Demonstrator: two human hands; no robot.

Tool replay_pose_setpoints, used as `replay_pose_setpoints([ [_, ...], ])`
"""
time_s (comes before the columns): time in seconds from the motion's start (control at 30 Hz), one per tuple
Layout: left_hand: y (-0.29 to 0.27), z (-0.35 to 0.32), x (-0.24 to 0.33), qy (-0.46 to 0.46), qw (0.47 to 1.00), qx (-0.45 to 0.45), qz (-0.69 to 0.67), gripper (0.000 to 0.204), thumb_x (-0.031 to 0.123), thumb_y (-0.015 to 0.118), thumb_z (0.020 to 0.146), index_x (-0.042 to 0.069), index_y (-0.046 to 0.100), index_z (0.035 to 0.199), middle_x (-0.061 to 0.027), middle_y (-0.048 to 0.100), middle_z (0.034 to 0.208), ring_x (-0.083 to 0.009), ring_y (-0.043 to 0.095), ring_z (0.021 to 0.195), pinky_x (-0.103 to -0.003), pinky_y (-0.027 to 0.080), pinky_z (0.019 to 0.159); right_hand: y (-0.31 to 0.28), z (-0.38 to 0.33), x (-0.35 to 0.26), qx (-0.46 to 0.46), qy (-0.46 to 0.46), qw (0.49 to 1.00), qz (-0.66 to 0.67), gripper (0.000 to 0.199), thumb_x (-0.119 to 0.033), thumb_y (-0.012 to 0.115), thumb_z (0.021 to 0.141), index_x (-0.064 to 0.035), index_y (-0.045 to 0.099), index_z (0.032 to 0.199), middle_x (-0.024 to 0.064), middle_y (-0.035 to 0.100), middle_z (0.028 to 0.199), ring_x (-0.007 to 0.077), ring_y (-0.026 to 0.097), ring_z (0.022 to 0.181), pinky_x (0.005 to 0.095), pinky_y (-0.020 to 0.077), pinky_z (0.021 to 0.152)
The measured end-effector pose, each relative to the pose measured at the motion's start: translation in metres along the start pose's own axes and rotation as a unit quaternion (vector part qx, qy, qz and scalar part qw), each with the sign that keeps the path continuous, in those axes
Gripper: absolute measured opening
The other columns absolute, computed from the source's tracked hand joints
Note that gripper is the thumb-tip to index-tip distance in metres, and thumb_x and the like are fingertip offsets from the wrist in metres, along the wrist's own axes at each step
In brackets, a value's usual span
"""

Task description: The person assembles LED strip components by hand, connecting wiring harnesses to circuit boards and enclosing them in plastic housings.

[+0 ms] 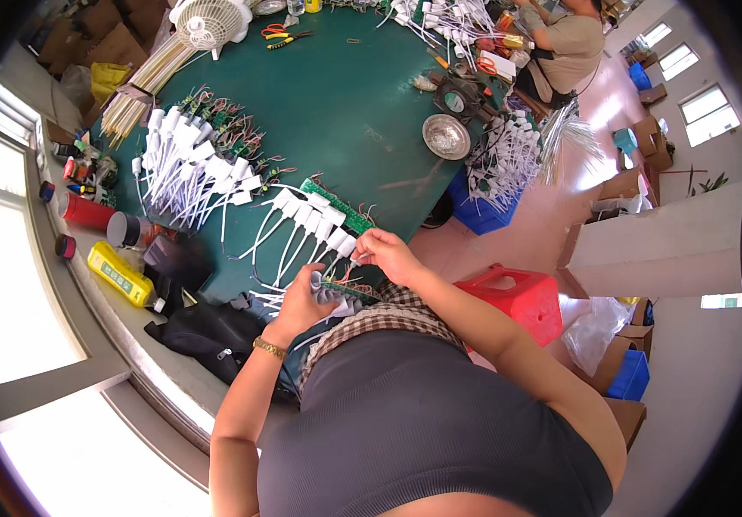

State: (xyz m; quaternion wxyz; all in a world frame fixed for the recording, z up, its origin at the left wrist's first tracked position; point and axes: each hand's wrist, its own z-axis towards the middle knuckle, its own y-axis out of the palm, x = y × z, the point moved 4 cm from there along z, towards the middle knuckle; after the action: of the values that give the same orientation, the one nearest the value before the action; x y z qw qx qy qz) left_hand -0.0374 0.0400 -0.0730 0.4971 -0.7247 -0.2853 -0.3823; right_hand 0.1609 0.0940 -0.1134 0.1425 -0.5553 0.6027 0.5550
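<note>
Close to my body at the table's near edge, my left hand [299, 303] curls around the end of a cluster of white plastic housings [347, 305] beside a green circuit board strip [347, 288] with thin coloured wires. What exactly its fingers grip is partly hidden. My right hand [388, 257] pinches at the near end of a row of white housings with white cables [312, 219]. Whatever lies between those fingertips is too small to make out. Behind that row runs another green circuit board strip [336, 205].
A large heap of white cabled housings [190, 159] lies left on the green table [319, 95]. Pliers [289, 40], a metal dish [446, 137] and a fan [209, 24] stand farther off. A yellow bottle [121, 273] is left, a red container [517, 302] right. Another person [567, 47] sits far right.
</note>
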Motion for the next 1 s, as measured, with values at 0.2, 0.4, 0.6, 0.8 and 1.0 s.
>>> replay_pose_setpoints([
  [0.2, -0.006, -0.004, 0.007, 0.137, 0.988, 0.011, 0.064, 0.078, 0.003, 0.080, 0.058, 0.003, 0.040, 0.125, -0.0209, 0.041, 0.126, -0.0363, 0.047, 0.114, -0.041, 0.043, 0.093, 0.042, -0.017, 0.003, -0.232, 0.015, 0.934, -0.271, 0.053, -0.031, 0.071, 0.081, -0.0010, 0.053, 0.121, 0.0061, 0.060, 0.105, 0.0198, 0.056, 0.101, 0.0315, 0.0432, 0.089],
  [0.4, -0.007, -0.011, 0.012, 0.104, 0.991, -0.049, 0.063, 0.076, 0.001, 0.077, 0.061, 0.004, 0.039, 0.128, -0.0166, 0.055, 0.111, -0.0350, 0.053, 0.105, -0.042, 0.044, 0.089, 0.055, -0.021, -0.003, -0.232, -0.068, 0.844, -0.479, 0.047, -0.024, 0.079, 0.066, -0.0049, 0.065, 0.108, 0.0154, 0.064, 0.090, 0.0303, 0.062, 0.083, 0.0379, 0.0481, 0.074],
  [0.6, 0.001, -0.012, 0.015, 0.138, 0.987, -0.034, 0.073, 0.071, 0.000, 0.079, 0.060, 0.005, 0.045, 0.121, -0.0148, 0.055, 0.111, -0.0338, 0.053, 0.103, -0.039, 0.043, 0.089, 0.063, -0.040, -0.012, -0.189, -0.103, 0.822, -0.527, 0.035, -0.019, 0.076, 0.067, -0.0046, 0.065, 0.097, 0.0148, 0.064, 0.077, 0.0327, 0.062, 0.074, 0.0406, 0.0476, 0.066],
  [0.8, -0.004, -0.009, 0.015, 0.099, 0.993, -0.066, 0.006, 0.079, 0.000, 0.082, 0.055, 0.007, 0.045, 0.125, -0.0134, 0.053, 0.114, -0.0325, 0.052, 0.105, -0.038, 0.043, 0.089, 0.064, -0.043, -0.019, -0.143, -0.155, 0.802, -0.558, 0.027, -0.022, 0.076, 0.070, -0.0040, 0.061, 0.084, 0.0137, 0.061, 0.073, 0.0314, 0.061, 0.069, 0.0408, 0.0469, 0.061],
  [1.0, -0.013, 0.003, 0.052, 0.157, 0.983, -0.046, 0.080, 0.074, 0.000, 0.078, 0.058, 0.004, 0.045, 0.124, -0.0157, 0.056, 0.113, -0.0338, 0.055, 0.103, -0.038, 0.046, 0.086, 0.066, -0.038, -0.018, -0.149, -0.105, 0.784, -0.594, 0.029, -0.029, 0.075, 0.070, -0.0050, 0.061, 0.079, 0.0132, 0.060, 0.075, 0.0323, 0.061, 0.068, 0.0423, 0.0469, 0.060],
])
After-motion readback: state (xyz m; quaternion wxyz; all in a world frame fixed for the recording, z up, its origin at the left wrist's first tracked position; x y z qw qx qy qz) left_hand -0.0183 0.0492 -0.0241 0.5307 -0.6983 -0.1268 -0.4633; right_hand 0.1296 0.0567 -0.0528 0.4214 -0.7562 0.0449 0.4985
